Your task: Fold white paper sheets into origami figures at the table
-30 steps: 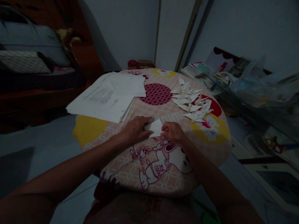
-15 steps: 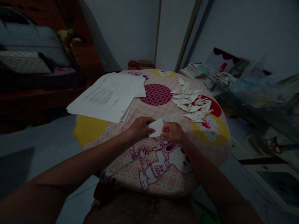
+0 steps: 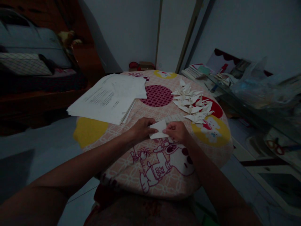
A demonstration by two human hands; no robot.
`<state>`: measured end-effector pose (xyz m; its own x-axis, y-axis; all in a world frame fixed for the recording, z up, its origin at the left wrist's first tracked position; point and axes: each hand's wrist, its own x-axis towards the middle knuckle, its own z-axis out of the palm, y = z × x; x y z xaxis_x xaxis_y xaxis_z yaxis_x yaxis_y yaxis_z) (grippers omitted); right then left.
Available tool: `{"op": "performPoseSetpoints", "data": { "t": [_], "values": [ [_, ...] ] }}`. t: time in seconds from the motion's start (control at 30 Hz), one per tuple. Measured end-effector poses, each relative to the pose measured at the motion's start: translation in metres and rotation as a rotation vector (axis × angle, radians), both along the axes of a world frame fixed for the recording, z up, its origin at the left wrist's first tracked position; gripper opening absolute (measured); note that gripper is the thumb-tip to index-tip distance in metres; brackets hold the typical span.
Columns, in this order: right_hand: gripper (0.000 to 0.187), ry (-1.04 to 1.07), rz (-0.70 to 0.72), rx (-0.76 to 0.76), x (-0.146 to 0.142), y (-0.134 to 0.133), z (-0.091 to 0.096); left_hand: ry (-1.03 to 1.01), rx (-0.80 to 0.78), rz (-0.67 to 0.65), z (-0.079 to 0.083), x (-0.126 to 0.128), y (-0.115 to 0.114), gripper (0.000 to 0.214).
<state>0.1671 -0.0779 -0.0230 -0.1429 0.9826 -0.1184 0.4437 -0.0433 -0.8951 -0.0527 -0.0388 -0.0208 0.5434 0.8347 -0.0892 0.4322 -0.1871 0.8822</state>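
A small white folded paper (image 3: pixel 158 129) lies between my hands on the round table covered by a pink cartoon-print cloth (image 3: pixel 150 163). My left hand (image 3: pixel 141 128) pinches its left edge with curled fingers. My right hand (image 3: pixel 177 131) pinches its right edge, fingers closed. The paper sits just above the cloth near the table's middle.
A stack of printed white sheets (image 3: pixel 108 99) lies at the table's left back. Several folded white paper shapes (image 3: pixel 192 105) are spread at the right back. Books and clutter (image 3: pixel 204 70) and a plastic bag (image 3: pixel 261 84) lie to the right. A bed with a bag (image 3: pixel 30 53) stands at left.
My left hand has curled from lying flat on the paper to pinching its edge. The paper has lifted a little and shifted slightly right with both hands.
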Motion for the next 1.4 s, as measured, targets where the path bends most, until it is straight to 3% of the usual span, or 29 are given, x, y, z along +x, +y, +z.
{"op": "performPoseSetpoints", "data": {
  "t": [0.1, 0.2, 0.3, 0.4, 0.5, 0.63, 0.77, 0.9, 1.03, 1.2, 1.4],
  "values": [
    [0.033, 0.153, -0.119, 0.038, 0.004, 0.002, 0.002, -0.119, -0.162, -0.089, -0.005, -0.001, 0.010, 0.022],
    [0.030, 0.208, -0.109, 0.066, 0.001, 0.003, 0.004, -0.130, -0.205, -0.207, -0.005, 0.001, 0.020, 0.027],
    [0.029, 0.232, -0.078, 0.039, -0.002, 0.005, 0.003, -0.075, -0.101, -0.265, -0.001, 0.005, 0.027, 0.025],
    [0.030, 0.259, -0.077, -0.070, -0.001, 0.004, 0.001, -0.037, 0.064, -0.234, 0.003, 0.010, 0.034, 0.023],
    [0.025, 0.263, -0.089, -0.199, 0.003, 0.001, 0.003, -0.058, 0.098, -0.241, 0.004, 0.018, 0.042, 0.027],
    [0.018, 0.280, -0.117, -0.268, 0.007, -0.002, 0.010, -0.086, 0.019, -0.349, 0.008, 0.030, 0.058, 0.029],
    [0.024, 0.334, -0.169, -0.210, 0.012, 0.000, 0.013, -0.090, -0.137, -0.477, 0.018, 0.041, 0.074, 0.025],
    [0.028, 0.317, -0.171, -0.202, 0.012, 0.001, 0.009, -0.014, -0.156, -0.642, 0.024, 0.048, 0.085, 0.026],
    [0.031, 0.303, -0.162, -0.290, 0.005, -0.003, 0.007, 0.069, -0.003, -0.732, 0.024, 0.052, 0.085, 0.029],
    [0.032, 0.262, -0.168, -0.396, 0.001, -0.006, 0.003, 0.132, 0.226, -0.708, 0.023, 0.060, 0.080, 0.034],
    [0.038, 0.185, -0.205, -0.278, 0.012, -0.007, -0.006, 0.059, 0.321, -0.731, 0.012, 0.080, 0.074, 0.035]
  ]
}}
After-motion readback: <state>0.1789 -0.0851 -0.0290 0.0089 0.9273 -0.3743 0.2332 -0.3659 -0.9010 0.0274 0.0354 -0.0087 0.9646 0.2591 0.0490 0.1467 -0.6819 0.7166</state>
